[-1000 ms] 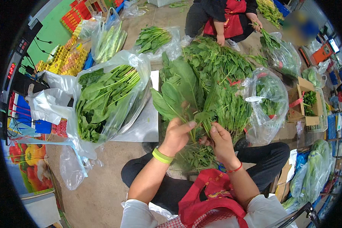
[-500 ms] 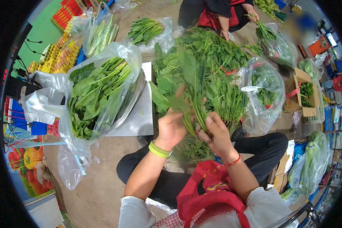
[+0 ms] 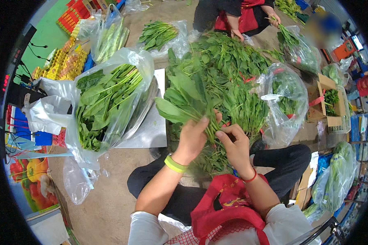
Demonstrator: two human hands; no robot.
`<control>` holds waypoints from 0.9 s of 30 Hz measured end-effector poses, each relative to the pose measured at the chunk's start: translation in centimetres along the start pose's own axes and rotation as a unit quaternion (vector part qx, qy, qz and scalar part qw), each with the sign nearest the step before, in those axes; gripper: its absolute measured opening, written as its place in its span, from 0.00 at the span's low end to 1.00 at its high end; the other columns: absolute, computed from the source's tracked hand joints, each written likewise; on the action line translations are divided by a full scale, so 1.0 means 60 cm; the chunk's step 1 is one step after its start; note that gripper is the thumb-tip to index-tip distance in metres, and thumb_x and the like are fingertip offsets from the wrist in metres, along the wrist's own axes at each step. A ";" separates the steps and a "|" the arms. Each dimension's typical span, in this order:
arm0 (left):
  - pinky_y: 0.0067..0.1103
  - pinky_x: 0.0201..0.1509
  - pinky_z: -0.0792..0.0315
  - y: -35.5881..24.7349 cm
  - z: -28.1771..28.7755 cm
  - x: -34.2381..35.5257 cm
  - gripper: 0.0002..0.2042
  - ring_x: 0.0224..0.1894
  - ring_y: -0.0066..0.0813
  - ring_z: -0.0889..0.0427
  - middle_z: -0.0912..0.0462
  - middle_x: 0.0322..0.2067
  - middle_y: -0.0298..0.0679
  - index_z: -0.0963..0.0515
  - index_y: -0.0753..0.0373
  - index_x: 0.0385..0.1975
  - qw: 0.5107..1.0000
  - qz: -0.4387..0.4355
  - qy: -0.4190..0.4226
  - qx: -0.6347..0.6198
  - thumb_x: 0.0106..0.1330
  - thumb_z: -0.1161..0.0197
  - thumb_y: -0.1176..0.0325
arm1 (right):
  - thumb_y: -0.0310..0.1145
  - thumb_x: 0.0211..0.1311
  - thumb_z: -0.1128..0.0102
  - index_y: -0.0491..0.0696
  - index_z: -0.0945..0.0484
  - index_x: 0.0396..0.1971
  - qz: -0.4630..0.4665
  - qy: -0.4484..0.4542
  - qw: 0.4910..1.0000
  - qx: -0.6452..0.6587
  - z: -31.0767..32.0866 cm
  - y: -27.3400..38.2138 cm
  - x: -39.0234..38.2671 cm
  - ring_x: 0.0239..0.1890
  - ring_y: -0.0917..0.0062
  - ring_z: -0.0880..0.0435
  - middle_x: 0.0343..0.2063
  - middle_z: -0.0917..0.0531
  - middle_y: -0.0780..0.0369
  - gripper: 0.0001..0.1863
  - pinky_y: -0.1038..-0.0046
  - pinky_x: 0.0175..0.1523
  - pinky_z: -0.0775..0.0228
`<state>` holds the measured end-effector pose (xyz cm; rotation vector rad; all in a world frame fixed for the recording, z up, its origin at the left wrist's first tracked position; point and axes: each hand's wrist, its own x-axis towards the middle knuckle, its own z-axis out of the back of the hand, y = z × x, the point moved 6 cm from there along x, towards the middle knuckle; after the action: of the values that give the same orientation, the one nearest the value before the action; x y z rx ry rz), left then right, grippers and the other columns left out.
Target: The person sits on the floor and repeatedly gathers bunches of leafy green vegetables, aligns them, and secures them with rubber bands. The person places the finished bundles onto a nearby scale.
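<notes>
A bunch of leafy greens (image 3: pixel 184 96) is held up in front of me, leaves pointing up and to the left. My left hand (image 3: pixel 193 136), with a yellow-green band at the wrist, closes round its stems. At the stem ends, the thumb and fingers of my right hand (image 3: pixel 234 143) press together on the same bunch. A red string circles that wrist. Beyond and beneath my hands spreads a large heap of loose greens (image 3: pixel 239 61). To the left, an open clear bag (image 3: pixel 145 61) full of greens rests on a metal platform (image 3: pixel 151 132).
A co-worker's hand (image 3: pixel 236 34) touches the heap's far edge; their other hand holds greens. Bagged greens (image 3: pixel 284 104) stand to the right, near a cardboard box (image 3: pixel 333 120). Egg trays (image 3: pixel 65 65) are stacked at far left. My crossed legs (image 3: pixel 280 165) flank the near side.
The bunch has tilted left, its leaves fanning out. My left hand has shifted slightly right and closed round the stems. My right hand has stayed near the stem ends.
</notes>
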<state>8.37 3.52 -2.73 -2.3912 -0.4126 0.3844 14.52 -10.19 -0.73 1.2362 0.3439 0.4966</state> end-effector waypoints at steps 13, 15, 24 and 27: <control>0.32 0.64 0.29 0.013 0.016 0.009 0.15 0.55 0.32 0.20 0.19 0.53 0.42 0.27 0.69 0.59 0.996 -0.056 -0.064 -0.032 0.76 0.51 0.75 | 0.35 0.79 0.48 0.43 0.29 0.40 -0.026 -0.111 0.992 0.052 -0.010 -0.021 -0.015 0.26 0.85 0.30 0.28 0.27 0.66 0.10 0.77 0.29 0.35; 0.32 0.65 0.29 0.013 0.014 0.014 0.16 0.56 0.33 0.21 0.20 0.54 0.42 0.28 0.69 0.60 0.993 -0.069 -0.065 -0.068 0.75 0.51 0.76 | 0.37 0.80 0.51 0.45 0.31 0.41 -0.030 -0.140 0.985 0.099 -0.013 -0.029 -0.019 0.26 0.87 0.32 0.28 0.28 0.67 0.11 0.78 0.28 0.37; 0.30 0.60 0.28 0.000 0.033 0.024 0.17 0.52 0.31 0.24 0.24 0.54 0.43 0.32 0.68 0.60 0.980 -0.112 -0.093 -0.137 0.72 0.52 0.81 | 0.38 0.80 0.51 0.46 0.28 0.43 -0.040 -0.224 0.942 0.248 0.004 -0.024 0.010 0.28 0.86 0.31 0.30 0.27 0.69 0.10 0.81 0.32 0.37; 0.35 0.67 0.33 -0.009 0.049 0.025 0.21 0.60 0.37 0.26 0.26 0.61 0.45 0.34 0.67 0.64 0.984 -0.091 -0.073 -0.136 0.71 0.51 0.81 | 0.40 0.76 0.43 0.43 0.29 0.55 -0.020 -0.044 0.998 -0.049 0.030 -0.061 0.060 0.34 0.78 0.23 0.39 0.22 0.61 0.18 0.76 0.41 0.28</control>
<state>8.50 6.18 -4.76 -2.5678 -0.7905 0.4440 19.12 -10.59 -3.64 1.1503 0.2662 0.4179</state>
